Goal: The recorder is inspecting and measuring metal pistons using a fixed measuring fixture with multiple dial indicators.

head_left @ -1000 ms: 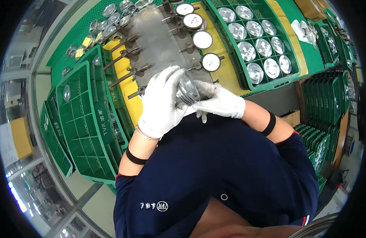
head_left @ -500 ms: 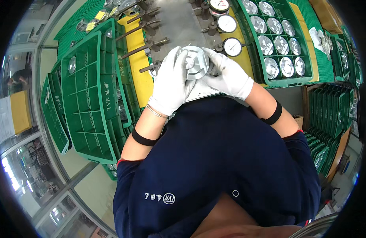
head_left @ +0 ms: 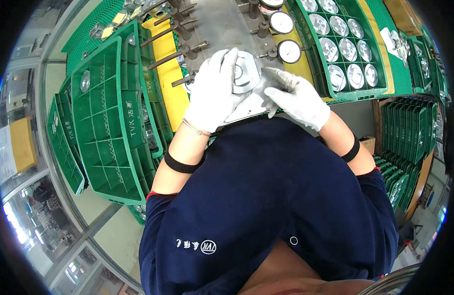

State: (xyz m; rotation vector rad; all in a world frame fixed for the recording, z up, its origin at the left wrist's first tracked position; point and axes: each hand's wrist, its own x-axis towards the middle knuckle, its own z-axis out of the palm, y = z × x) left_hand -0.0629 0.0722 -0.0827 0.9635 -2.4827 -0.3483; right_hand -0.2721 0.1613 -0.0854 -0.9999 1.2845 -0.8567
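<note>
A round, shiny metal part (head_left: 247, 73) with a recessed face is in my gloved left hand (head_left: 214, 91), whose fingers wrap its left side. It is over the near end of a grey metal plate (head_left: 224, 29). My gloved right hand (head_left: 296, 98) is apart from the part, to its right. Its fingers are bent and spread, with nothing seen between them. Dial gauges (head_left: 289, 51) on metal posts stand just beyond the right hand. Rods on clamps (head_left: 187, 51) line the plate's left side.
To the right, a green divided crate (head_left: 357, 97) holds several round metal parts. Large green crates (head_left: 109, 189) with mostly bare compartments lean at the left. Stacked green crates (head_left: 406, 130) fill a shelf at lower right. A white cloth (head_left: 395, 43) lies on green matting.
My right hand has let go of the metal part and moved right and down. My left hand keeps hold of it. The whole view has shifted slightly.
</note>
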